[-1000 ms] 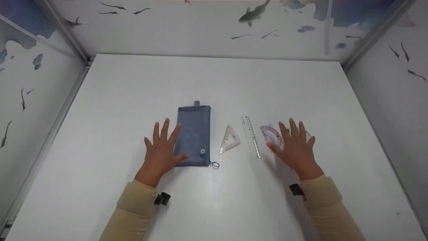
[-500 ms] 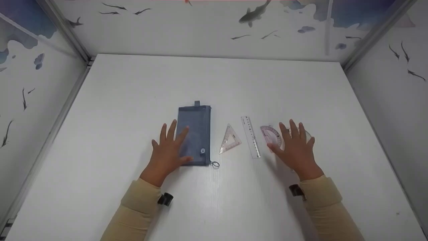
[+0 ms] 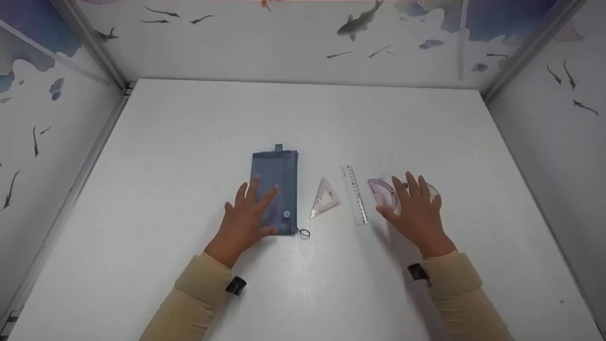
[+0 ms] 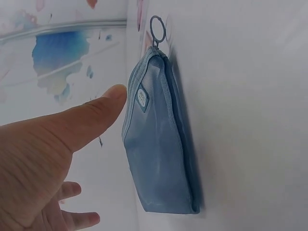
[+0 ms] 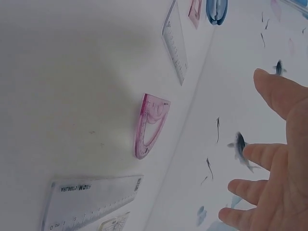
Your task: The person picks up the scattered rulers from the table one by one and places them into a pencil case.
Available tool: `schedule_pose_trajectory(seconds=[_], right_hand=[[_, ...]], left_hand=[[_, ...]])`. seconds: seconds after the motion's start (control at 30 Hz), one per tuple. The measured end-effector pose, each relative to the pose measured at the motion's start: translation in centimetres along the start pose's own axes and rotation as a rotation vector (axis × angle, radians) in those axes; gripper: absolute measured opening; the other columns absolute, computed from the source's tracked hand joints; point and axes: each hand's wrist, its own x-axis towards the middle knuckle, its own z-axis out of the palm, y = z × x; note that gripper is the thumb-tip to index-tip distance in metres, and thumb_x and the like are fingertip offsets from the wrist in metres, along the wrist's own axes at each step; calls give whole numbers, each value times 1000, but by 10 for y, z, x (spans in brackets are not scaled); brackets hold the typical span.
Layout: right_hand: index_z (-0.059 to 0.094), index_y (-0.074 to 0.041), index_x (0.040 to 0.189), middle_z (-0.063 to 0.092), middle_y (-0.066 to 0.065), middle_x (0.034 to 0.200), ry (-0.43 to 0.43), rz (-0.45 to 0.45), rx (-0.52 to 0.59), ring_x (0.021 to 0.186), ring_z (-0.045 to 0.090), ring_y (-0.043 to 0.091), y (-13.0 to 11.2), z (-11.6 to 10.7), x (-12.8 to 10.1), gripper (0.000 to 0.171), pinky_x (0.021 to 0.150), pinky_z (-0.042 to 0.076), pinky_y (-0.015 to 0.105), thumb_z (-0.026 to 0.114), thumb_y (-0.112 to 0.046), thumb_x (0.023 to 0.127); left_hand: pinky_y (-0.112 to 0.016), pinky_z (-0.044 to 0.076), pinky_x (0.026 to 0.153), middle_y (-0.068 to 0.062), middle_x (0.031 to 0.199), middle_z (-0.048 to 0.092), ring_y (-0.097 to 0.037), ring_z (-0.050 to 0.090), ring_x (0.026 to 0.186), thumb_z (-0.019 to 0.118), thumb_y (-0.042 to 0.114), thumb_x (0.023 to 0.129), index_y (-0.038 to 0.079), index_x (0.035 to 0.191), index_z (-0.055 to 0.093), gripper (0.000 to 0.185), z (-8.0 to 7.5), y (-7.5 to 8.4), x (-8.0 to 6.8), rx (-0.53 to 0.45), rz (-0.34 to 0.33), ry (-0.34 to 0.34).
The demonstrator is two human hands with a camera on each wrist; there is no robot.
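Observation:
A blue zippered pencil pouch (image 3: 284, 189) with a ring pull lies flat, left of centre. Over its left side my left hand (image 3: 240, 222) is held with fingers spread and nothing in them. In the left wrist view the thumb (image 4: 94, 115) stands apart from the pouch (image 4: 156, 149). My right hand (image 3: 419, 220), fingers relaxed and holding nothing, hovers over the right end of the row. Beside its thumb lies a pink protractor (image 3: 377, 188). A large clear set square (image 5: 77, 195) shows in the right wrist view, mostly hidden by that hand in the head view.
Between the hands lie a small pinkish set square (image 3: 327, 208) and a clear ruler (image 3: 354, 194). A clear piece with a curved edge (image 3: 433, 190) peeks out past the right fingers. White panels with painted fish enclose the white table (image 3: 303, 118) at the back and sides.
My left hand has moved right, farther over the pouch, and its fingers are a little more bent. The right hand has barely shifted; its fingers have drawn slightly closer together.

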Motion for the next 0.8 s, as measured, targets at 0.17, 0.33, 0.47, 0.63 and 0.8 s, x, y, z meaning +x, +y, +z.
schedule_pose_trajectory(seconds=[0.17, 0.33, 0.47, 0.63, 0.8], right_hand=[[34, -7, 148, 25, 25, 153, 19, -7, 11, 141, 16, 48, -2, -1, -1, 78, 99, 19, 76, 64, -48, 89], [36, -6, 147, 27, 25, 152, 30, -11, 30, 140, 18, 48, -4, 0, -2, 78, 98, 23, 75, 67, -44, 88], [37, -5, 146, 29, 26, 151, 49, -28, 41, 139, 20, 48, -4, 2, -3, 77, 98, 24, 75, 69, -43, 87], [40, -5, 145, 33, 27, 149, 81, -57, 20, 138, 24, 48, -5, 4, -4, 76, 96, 27, 74, 71, -41, 86], [42, -5, 143, 35, 27, 148, 103, -78, 10, 137, 26, 48, -7, 6, -6, 74, 97, 29, 72, 71, -40, 85]], left_hand=[[-71, 39, 90, -18, 157, 18, -44, 22, 141, 82, 41, 75, 26, 151, 33, 91, 3, 5, 1, 26, 23, 0], [-70, 40, 89, -19, 156, 19, -44, 24, 140, 82, 40, 75, 26, 150, 34, 91, 6, 8, 1, 31, 37, 9], [-69, 42, 87, -18, 156, 21, -45, 26, 138, 83, 41, 74, 26, 150, 35, 91, 11, 10, 2, 46, 64, 21], [-68, 44, 85, -18, 156, 21, -45, 29, 137, 83, 39, 74, 26, 150, 35, 91, 16, 12, 2, 39, 82, 12], [-68, 45, 83, -19, 154, 24, -43, 32, 135, 84, 38, 74, 26, 149, 37, 90, 18, 16, 1, 38, 100, 10]])
